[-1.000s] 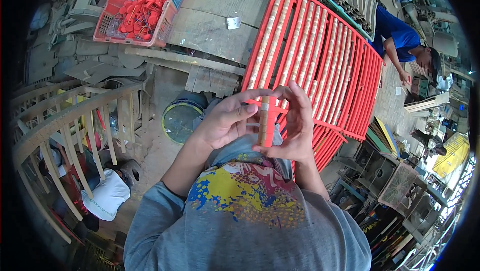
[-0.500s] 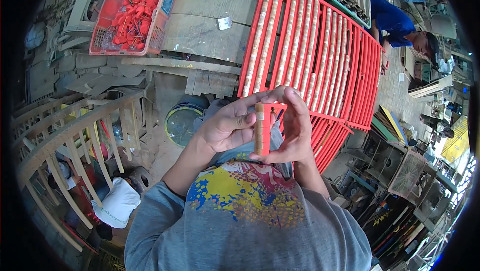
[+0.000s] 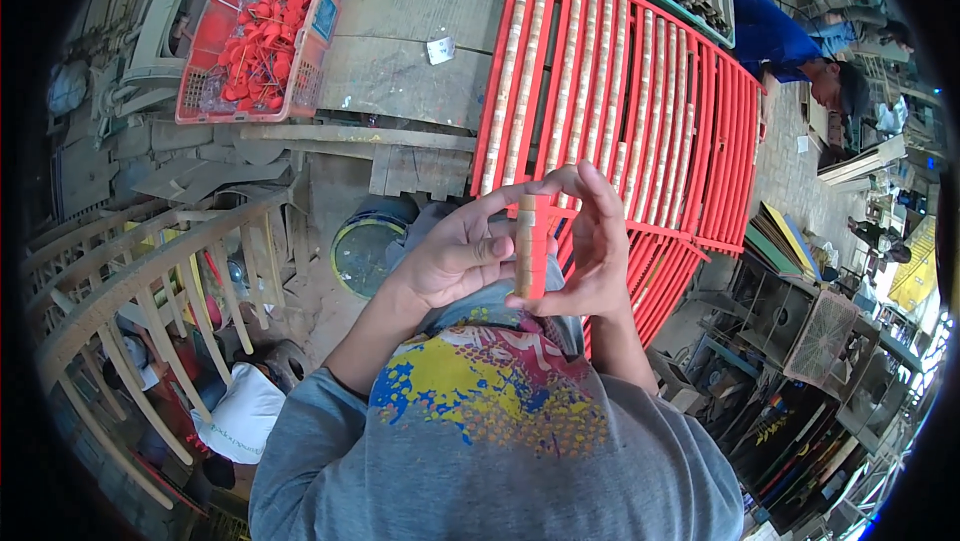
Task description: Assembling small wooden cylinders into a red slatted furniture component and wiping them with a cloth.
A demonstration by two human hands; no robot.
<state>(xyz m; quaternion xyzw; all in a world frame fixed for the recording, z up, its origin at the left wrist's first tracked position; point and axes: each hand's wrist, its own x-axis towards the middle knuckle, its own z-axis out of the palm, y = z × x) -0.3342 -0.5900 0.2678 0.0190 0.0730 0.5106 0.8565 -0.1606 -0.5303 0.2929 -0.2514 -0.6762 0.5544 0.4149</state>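
Upright in front of my chest is a short row of small wooden blocks (image 3: 532,251), bare wood on one side and red on another. My right hand (image 3: 597,256) clasps it from the right, with the thumb under its lower end and the fingers curled over the top. From the left, my left hand (image 3: 450,259) holds it too; the thumb presses toward its wooden side and the other fingers are partly hidden behind. Beyond my hands lies a red rack (image 3: 560,91) carrying long rows of similar wooden pieces.
A red plastic crate (image 3: 290,106) of red round pieces with thin stems stands far left, beside a wooden bench (image 3: 400,71) with a white label. A round bucket (image 3: 365,256) is below it. Wooden railings (image 3: 170,261) fill the left. A person in blue (image 3: 780,31) is at far right.
The row of blocks has turned in my hands, so more of its red side shows with its block divisions. My hands have shifted slightly. The person in blue has leaned down.
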